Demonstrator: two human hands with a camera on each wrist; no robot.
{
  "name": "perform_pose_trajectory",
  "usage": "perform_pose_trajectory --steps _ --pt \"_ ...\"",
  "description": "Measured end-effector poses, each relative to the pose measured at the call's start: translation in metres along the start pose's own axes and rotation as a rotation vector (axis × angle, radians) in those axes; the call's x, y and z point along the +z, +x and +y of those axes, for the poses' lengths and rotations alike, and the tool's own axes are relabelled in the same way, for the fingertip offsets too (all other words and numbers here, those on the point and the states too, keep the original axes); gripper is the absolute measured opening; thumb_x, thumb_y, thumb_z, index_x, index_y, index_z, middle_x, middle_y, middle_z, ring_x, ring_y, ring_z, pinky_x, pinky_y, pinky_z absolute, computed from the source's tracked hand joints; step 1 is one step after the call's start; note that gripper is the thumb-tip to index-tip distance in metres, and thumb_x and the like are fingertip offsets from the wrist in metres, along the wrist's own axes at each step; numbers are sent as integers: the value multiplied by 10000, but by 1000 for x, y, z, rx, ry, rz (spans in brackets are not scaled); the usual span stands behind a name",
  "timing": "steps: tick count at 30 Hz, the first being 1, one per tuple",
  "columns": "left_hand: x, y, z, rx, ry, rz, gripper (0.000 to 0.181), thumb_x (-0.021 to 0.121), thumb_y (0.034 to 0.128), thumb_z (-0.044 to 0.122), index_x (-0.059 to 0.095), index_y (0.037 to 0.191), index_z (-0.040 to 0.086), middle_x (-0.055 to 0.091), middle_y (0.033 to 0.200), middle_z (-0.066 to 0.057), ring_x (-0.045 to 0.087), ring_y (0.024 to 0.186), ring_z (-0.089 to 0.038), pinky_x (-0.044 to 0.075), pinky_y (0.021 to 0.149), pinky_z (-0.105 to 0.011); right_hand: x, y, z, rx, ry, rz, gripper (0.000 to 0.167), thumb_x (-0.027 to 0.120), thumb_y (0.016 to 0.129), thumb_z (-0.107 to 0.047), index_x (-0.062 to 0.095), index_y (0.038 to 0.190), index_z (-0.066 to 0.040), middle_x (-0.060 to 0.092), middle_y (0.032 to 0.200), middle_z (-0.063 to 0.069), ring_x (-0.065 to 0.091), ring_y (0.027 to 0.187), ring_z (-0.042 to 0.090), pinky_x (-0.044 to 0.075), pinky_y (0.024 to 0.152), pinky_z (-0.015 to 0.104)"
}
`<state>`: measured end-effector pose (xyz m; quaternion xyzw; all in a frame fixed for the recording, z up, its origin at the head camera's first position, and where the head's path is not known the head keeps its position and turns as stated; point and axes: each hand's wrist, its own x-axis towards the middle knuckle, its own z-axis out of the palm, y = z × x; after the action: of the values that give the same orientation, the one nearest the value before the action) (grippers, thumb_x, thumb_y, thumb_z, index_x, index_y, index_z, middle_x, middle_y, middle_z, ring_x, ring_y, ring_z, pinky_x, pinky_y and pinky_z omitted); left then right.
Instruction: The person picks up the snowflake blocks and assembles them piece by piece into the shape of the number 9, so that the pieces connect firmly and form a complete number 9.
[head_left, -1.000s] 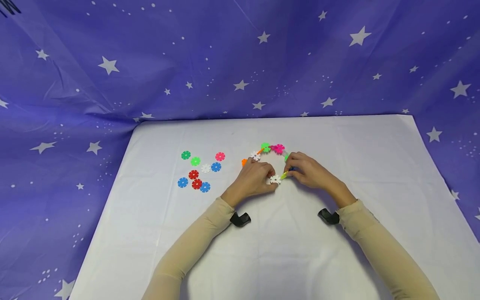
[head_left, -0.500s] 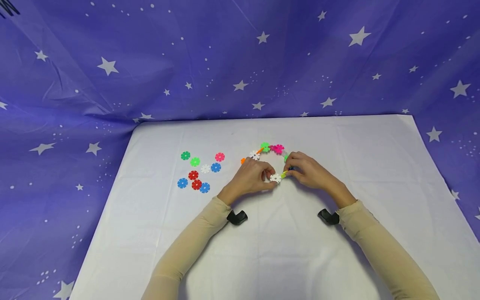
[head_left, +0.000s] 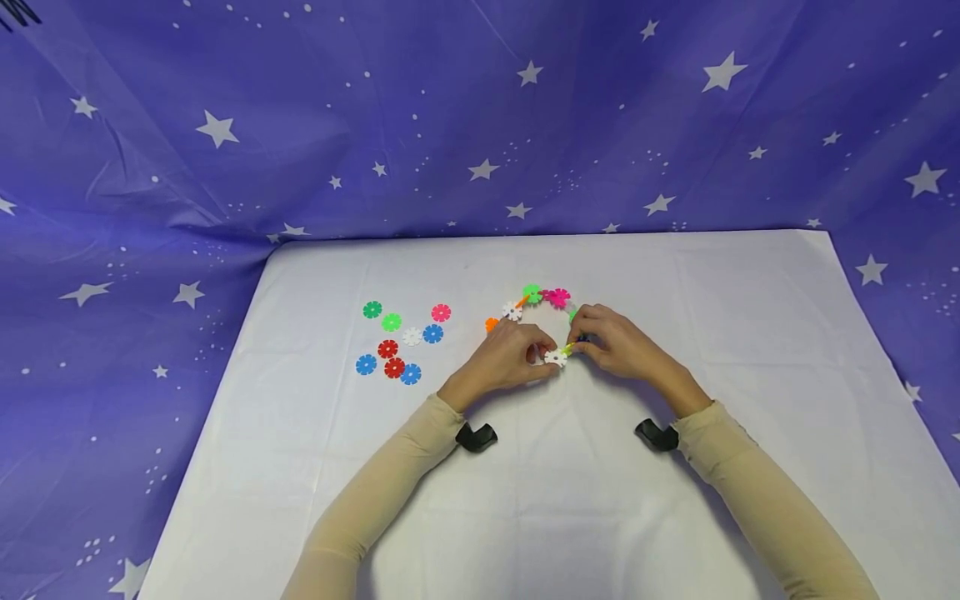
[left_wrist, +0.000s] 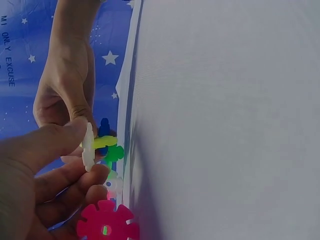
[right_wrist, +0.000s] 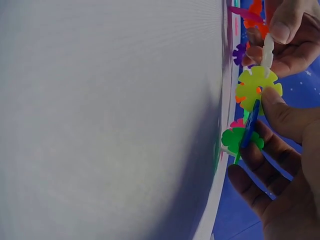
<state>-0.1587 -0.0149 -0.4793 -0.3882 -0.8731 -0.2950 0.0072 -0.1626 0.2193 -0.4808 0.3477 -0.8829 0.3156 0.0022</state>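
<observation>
Behind the white table (head_left: 750, 350) we see a purple, star-printed cloth (head_left: 420, 117). The left hand (head_left: 506, 357) pinches the white disc (head_left: 556, 358) between thumb and fingertips; the right hand (head_left: 621, 342), fingers loosely bent, grips the yellow disc (right_wrist: 250, 87) beside the blue disc (right_wrist: 251, 125). White meets yellow — we see them touching — at the near side of a curved, colourful chain (head_left: 557, 297). Left of it lie 9 loose discs (head_left: 432, 333).

I watch the left hand (left_wrist: 32, 157) pinch a white notched plastic disc (left_wrist: 88, 150) touching a yellow notched plastic disc (left_wrist: 106, 142).
</observation>
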Motion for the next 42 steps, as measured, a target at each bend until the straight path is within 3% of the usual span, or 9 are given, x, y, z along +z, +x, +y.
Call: perform_pose_trajectory --steps 10,17,25,31,42 --pt "3 1 1 1 30 5 309 835 767 346 777 1008 162 719 802 56 621 703 -79 421 711 -255 3 0 1 -37 -16 28 184 751 829 -19 663 822 -181 626 947 -44 563 941 165 473 842 394" --pt "4 1 5 -35 144 -65 296 753 834 416 755 1063 228 683 824 80 580 755 -60 396 820 -329 5 -1 1 -33 -6 76 173 756 824 -30 669 800 -178 644 940 -39 562 925 177 462 823 407" --pt "1 -1 5 -54 169 -107 320 726 873 402 747 1118 196 707 914 57 569 800 -105 416 923 -391 6 -2 3 -8 19 38 157 756 838 -48 686 839 -188 618 979 -29 566 1006 194 459 898 424" --pt "-4 -4 4 -76 144 -151 319 739 868 377 742 1122 183 668 863 53 530 793 -110 397 889 -383 9 -1 4 -5 14 12 148 745 856 -70 673 843 -198 623 978 -50 564 1030 183 459 917 417" --pt "-1 -3 6 -69 202 -135 312 713 885 398 737 1129 205 677 897 64 548 807 -102 409 907 -378 7 1 0 -53 -73 17 107 783 826 -111 706 869 -171 625 1000 -18 562 976 198 461 864 408"
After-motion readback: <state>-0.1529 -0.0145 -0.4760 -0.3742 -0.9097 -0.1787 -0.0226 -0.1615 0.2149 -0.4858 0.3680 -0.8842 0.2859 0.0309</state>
